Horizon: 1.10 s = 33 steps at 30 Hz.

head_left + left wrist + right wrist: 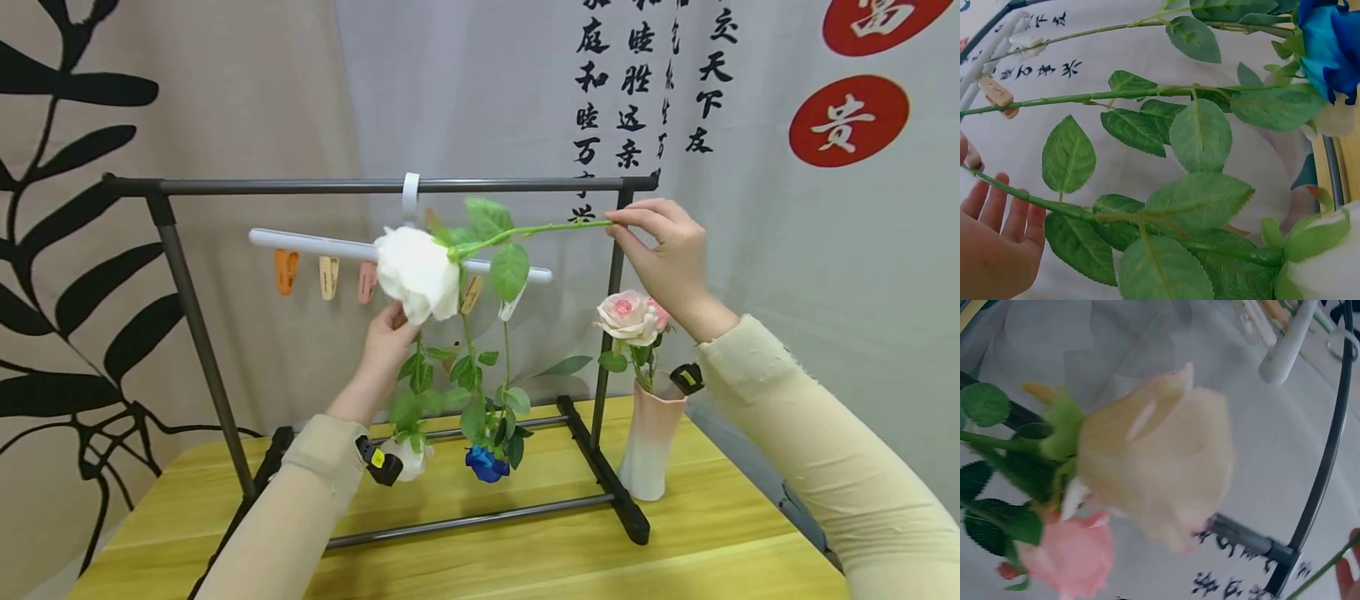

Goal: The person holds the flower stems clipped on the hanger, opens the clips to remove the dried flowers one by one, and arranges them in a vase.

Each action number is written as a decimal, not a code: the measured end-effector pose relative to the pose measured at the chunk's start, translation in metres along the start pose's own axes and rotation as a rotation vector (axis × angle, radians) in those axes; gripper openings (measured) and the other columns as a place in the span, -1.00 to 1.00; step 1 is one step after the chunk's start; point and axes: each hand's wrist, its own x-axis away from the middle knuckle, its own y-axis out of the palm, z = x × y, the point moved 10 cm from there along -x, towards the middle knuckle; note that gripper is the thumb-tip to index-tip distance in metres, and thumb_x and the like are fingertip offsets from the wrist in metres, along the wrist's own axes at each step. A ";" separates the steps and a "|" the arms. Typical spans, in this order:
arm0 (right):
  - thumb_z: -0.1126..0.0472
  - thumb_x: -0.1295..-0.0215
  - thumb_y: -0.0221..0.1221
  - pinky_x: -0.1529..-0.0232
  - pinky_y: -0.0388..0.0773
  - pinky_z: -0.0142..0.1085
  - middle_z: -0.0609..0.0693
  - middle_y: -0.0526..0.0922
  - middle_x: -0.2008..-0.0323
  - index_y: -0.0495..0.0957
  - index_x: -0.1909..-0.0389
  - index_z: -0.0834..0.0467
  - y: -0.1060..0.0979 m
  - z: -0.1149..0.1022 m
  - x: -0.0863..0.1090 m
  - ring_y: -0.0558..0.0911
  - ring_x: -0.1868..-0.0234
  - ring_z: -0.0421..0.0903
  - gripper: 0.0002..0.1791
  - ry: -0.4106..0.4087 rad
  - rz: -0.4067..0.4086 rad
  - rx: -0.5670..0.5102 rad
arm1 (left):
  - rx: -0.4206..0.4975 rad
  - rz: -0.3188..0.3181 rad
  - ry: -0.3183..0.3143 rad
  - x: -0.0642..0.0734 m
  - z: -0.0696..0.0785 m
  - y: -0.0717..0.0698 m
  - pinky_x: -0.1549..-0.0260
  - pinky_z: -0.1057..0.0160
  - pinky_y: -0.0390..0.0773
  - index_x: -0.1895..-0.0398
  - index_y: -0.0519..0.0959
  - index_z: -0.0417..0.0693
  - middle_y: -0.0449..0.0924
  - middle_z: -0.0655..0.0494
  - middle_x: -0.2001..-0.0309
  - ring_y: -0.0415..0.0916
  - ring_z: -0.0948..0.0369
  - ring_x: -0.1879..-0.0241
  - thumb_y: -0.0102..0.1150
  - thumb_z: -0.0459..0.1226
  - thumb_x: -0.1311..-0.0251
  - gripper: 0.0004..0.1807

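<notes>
My right hand (667,254) pinches the end of a white rose's green stem between thumb and fingers. The stem runs sideways, and the white rose's bloom (416,275) overlaps the hanger bar (315,243). My left hand (382,346) is raised below that bloom, its fingertips partly hidden by it. In the left wrist view, several fingers (997,203) lie relaxed behind the stem of a hanging white rose (1325,262), near the clip at its top; I cannot tell whether thumb and forefinger pinch there. A blue rose (486,463) hangs upside down beside it.
A dark metal rack (285,187) stands on the wooden table (720,533). Along the hanger are an orange clip (286,272), a cream clip (328,277), a pink clip (367,282) and others. A vase (651,442) with pink roses (630,317) stands at the right.
</notes>
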 end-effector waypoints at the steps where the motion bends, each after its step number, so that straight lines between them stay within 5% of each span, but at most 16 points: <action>1: 0.40 -0.08 0.39 0.09 0.42 -0.44 0.11 0.71 0.32 0.74 0.31 0.24 -0.003 0.008 0.002 0.61 0.23 -0.06 -0.87 0.058 -0.008 0.010 | -0.026 -0.001 -0.064 0.002 -0.006 0.000 -0.08 0.24 0.42 -0.31 0.37 -0.19 0.48 -0.06 -0.17 0.43 0.16 -0.11 0.25 -0.17 -0.28 -0.42; 2: 0.39 -0.11 0.38 0.10 0.43 -0.45 0.10 0.71 0.32 0.74 0.30 0.24 -0.005 0.017 0.004 0.61 0.23 -0.13 -0.88 0.117 -0.019 0.014 | -0.167 0.050 -0.132 0.008 -0.012 -0.006 -0.09 0.22 0.41 -0.33 0.35 -0.19 0.46 -0.06 -0.20 0.42 0.15 -0.13 0.17 -0.15 -0.34 -0.44; 7: 0.34 -0.21 0.32 0.23 0.47 -0.56 -0.13 0.67 0.36 0.72 0.23 0.29 -0.017 0.055 0.019 0.55 0.32 -0.40 -0.87 0.393 -0.063 -0.008 | -0.156 0.055 -0.138 0.009 -0.011 -0.003 -0.16 0.08 0.36 -0.34 0.37 -0.15 0.41 -0.12 -0.25 0.37 0.05 -0.20 0.16 -0.17 -0.35 -0.46; 11: 0.20 -0.26 0.30 0.34 0.43 -0.53 -0.36 0.61 0.41 0.70 0.16 0.30 -0.026 0.079 0.039 0.56 0.37 -0.38 -0.75 0.603 -0.100 -0.049 | -0.157 0.053 -0.131 0.008 -0.009 -0.003 -0.06 0.16 0.41 -0.33 0.38 -0.15 0.43 -0.10 -0.24 0.41 0.10 -0.15 0.17 -0.18 -0.35 -0.47; 15: 0.07 -0.30 0.27 0.36 0.43 -0.49 -0.38 0.62 0.40 0.68 0.08 0.25 -0.033 0.099 0.069 0.56 0.32 -0.30 -0.66 0.802 -0.153 -0.103 | -0.157 0.049 -0.126 0.006 -0.008 -0.002 -0.03 0.20 0.40 -0.33 0.38 -0.16 0.45 -0.12 -0.23 0.42 0.09 -0.14 0.17 -0.18 -0.35 -0.47; 33: 0.24 -0.25 0.30 0.37 0.63 -0.41 -0.09 0.70 0.37 0.64 0.16 0.29 -0.052 0.128 0.165 0.66 0.40 -0.25 -0.78 1.045 -0.072 -0.392 | -0.186 0.033 -0.143 0.008 -0.005 0.002 -0.02 0.17 0.38 -0.36 0.34 -0.17 0.46 -0.14 -0.21 0.41 0.08 -0.15 0.16 -0.14 -0.35 -0.42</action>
